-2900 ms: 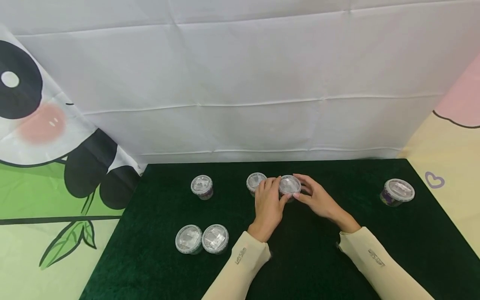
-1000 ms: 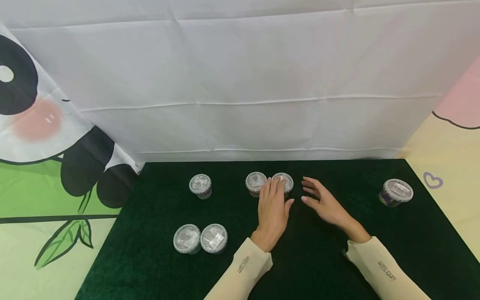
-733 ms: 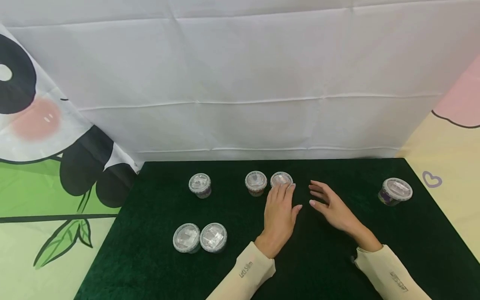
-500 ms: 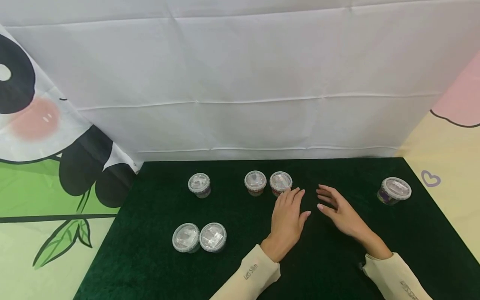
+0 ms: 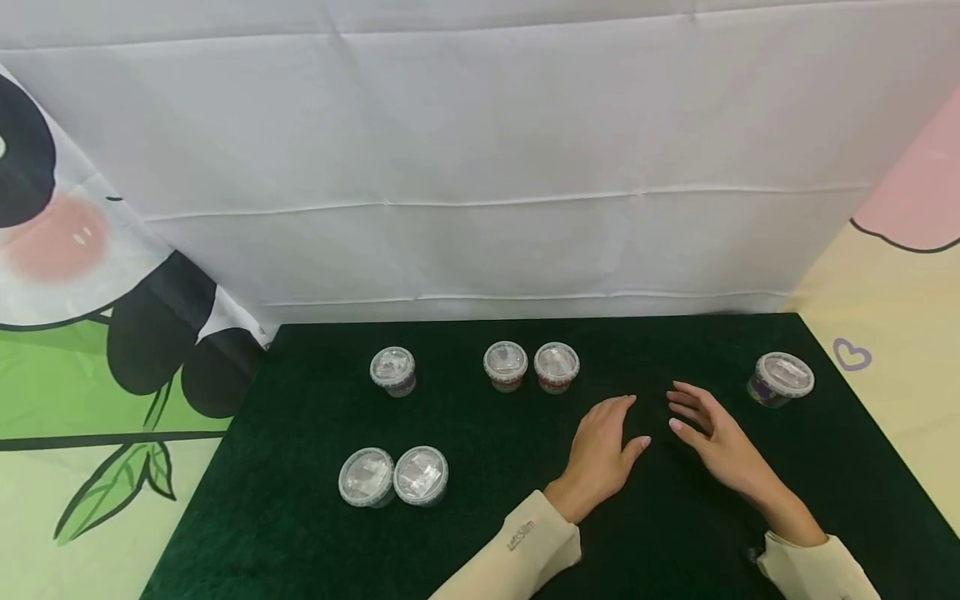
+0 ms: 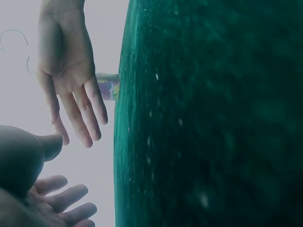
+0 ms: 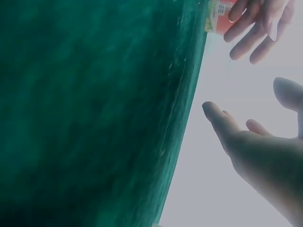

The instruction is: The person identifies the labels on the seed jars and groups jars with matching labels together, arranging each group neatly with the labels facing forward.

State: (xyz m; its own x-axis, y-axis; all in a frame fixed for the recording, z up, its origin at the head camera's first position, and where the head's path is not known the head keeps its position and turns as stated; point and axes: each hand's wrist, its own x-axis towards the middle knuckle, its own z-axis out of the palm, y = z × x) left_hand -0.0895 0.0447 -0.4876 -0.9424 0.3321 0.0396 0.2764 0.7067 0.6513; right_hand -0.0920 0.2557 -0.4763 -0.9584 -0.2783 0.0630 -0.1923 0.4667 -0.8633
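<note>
My left hand (image 5: pixel 602 454) hovers over the green cloth with its fingers straight and nothing in them. To its right, my right hand (image 5: pixel 720 437) is also empty, fingers relaxed and palm turned toward the left hand. Nearest the left hand is a lidded plastic tub (image 5: pixel 557 367) with reddish contents, standing beside a second similar tub (image 5: pixel 506 365) with a small gap between them. Nearest the right hand is a tub with a purple label (image 5: pixel 782 377) at the right side. In the right wrist view a red-labelled tub (image 7: pixel 221 16) shows behind the left hand's fingers.
A single tub (image 5: pixel 393 370) stands at the back left. Two tubs, the left one (image 5: pixel 366 477) and the right one (image 5: pixel 422 475), sit side by side nearer the front. The green cloth (image 5: pixel 300 550) covers the table, with a white curtain (image 5: pixel 480 167) behind it.
Earlier both hands held the tub now second from the left in the back middle pair. It was moved left beside its neighbour and released; both hands then drew back rightward and nearer.
</note>
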